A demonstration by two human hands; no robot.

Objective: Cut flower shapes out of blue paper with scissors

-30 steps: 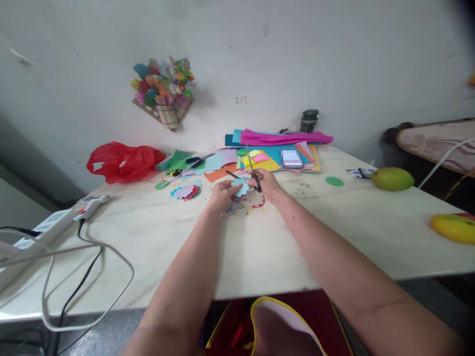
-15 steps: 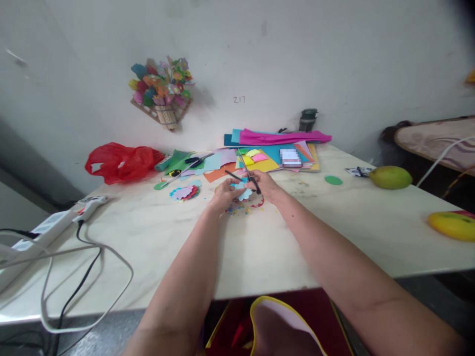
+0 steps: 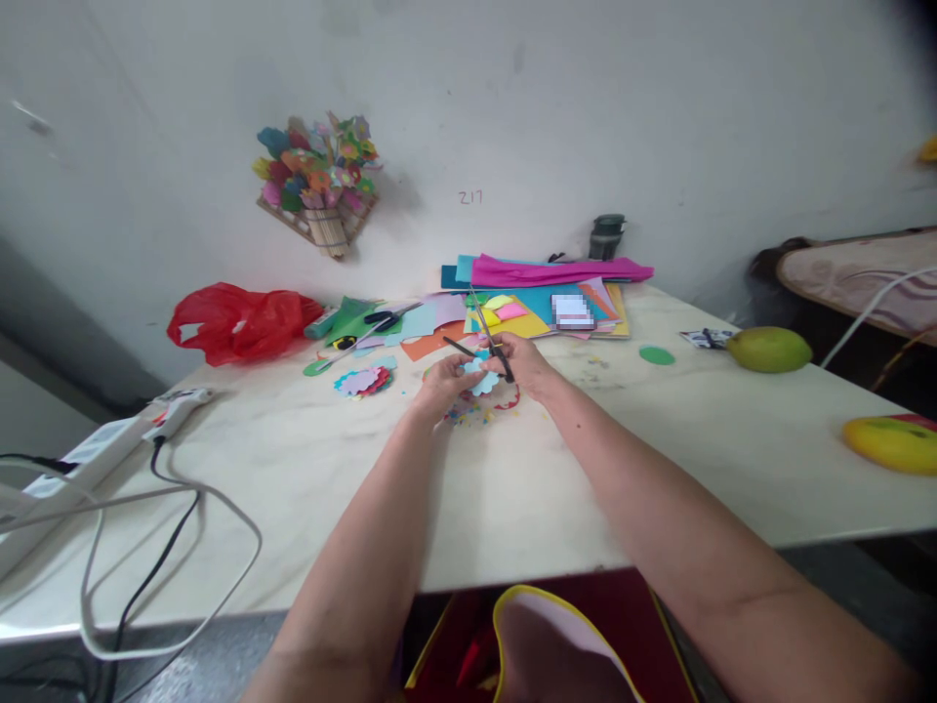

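Pinched in the fingers of my left hand is a light blue paper flower with a scalloped edge. My right hand is closed around a pair of scissors with dark handles; the blades point up and away. Its fingertips also come close to the flower's right side, and whether they touch it I cannot tell. Below the hands lie small coloured paper scraps and a curled red paper strip. To the left rests a stack of scalloped paper flowers.
Behind the hands are coloured paper sheets, a second pair of scissors and a red plastic bag. A green paper circle and a green mango lie right. A power strip with looping cables sits left.
The light blue flower has turned slightly between the fingers. Both hands stay in almost the same place, and the scissors have barely shifted.
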